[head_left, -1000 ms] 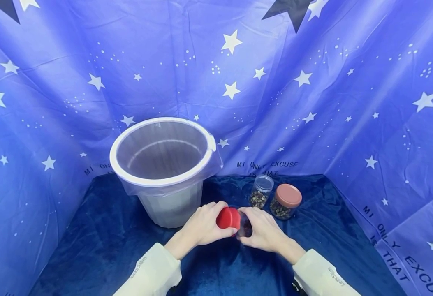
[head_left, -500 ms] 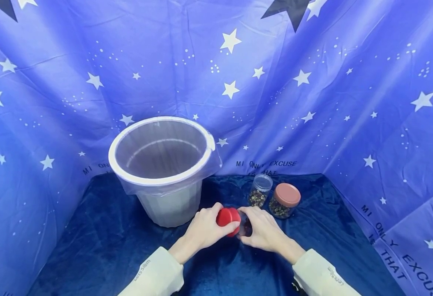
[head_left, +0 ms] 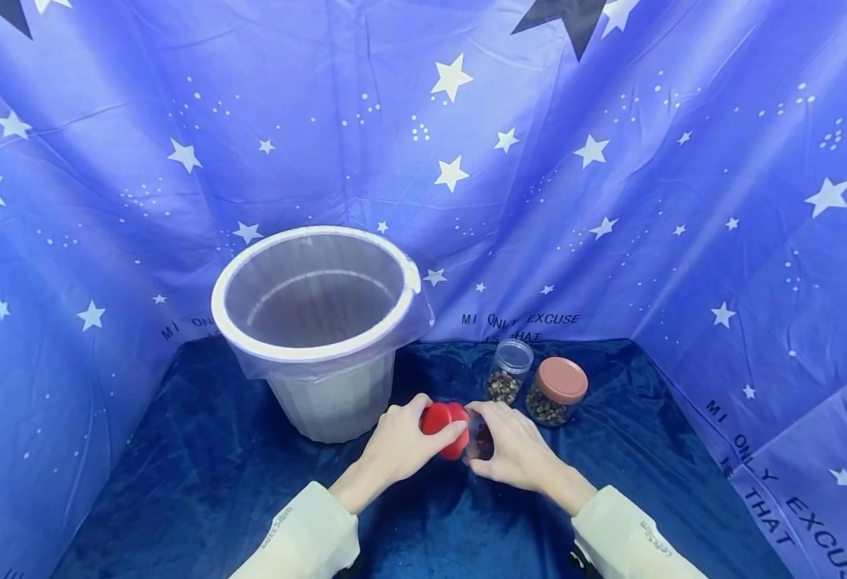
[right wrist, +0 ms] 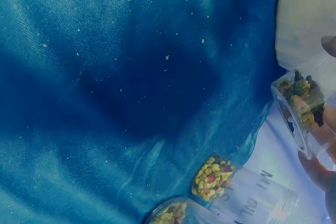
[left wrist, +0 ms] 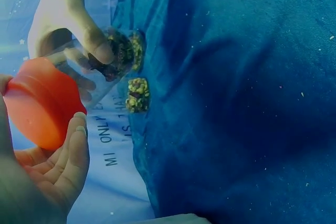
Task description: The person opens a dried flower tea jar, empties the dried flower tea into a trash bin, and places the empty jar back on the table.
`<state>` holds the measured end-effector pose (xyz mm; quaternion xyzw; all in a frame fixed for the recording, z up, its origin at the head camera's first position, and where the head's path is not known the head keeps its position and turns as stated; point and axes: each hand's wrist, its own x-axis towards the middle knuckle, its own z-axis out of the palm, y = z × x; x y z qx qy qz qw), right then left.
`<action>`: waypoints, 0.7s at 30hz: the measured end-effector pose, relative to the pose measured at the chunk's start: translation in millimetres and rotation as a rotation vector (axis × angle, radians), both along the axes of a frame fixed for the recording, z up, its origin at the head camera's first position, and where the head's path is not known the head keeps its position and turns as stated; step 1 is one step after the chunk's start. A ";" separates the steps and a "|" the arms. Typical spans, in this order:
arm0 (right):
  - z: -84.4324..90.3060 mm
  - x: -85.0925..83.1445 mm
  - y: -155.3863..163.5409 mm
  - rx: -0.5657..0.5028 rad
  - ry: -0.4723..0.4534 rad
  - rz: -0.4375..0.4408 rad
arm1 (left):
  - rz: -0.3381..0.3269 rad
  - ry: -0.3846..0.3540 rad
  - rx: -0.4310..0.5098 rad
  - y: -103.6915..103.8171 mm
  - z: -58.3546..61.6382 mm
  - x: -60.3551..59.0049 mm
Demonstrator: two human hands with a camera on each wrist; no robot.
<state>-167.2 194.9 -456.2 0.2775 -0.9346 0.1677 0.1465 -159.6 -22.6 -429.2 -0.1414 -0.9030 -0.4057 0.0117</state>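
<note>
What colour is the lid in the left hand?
The lid is red, clearest in the head view.

Clear jar (right wrist: 302,100), tilted, part-filled, with red lid (left wrist: 44,100).

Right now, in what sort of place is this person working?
Probably a screened-off booth, perhaps for filming: star-printed fabric hangs on three sides, dark blue cloth covers the surface, and a white bin stands there. Nothing beyond the fabric shows.
</note>
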 end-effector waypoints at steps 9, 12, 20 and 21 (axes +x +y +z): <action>2.2 -2.1 4.3 -0.037 -0.048 -0.038 | 0.040 -0.016 0.071 -2.6 4.8 -2.5; 3.0 -3.4 6.9 -0.050 -0.054 -0.044 | 0.056 -0.021 0.071 -3.7 6.0 -3.1; 0.6 -4.4 15.4 -0.045 -0.071 -0.079 | 0.071 -0.025 0.056 -6.7 7.5 -6.1; 0.5 -4.3 16.0 -0.045 -0.071 -0.083 | 0.071 -0.031 0.056 -7.1 8.0 -6.5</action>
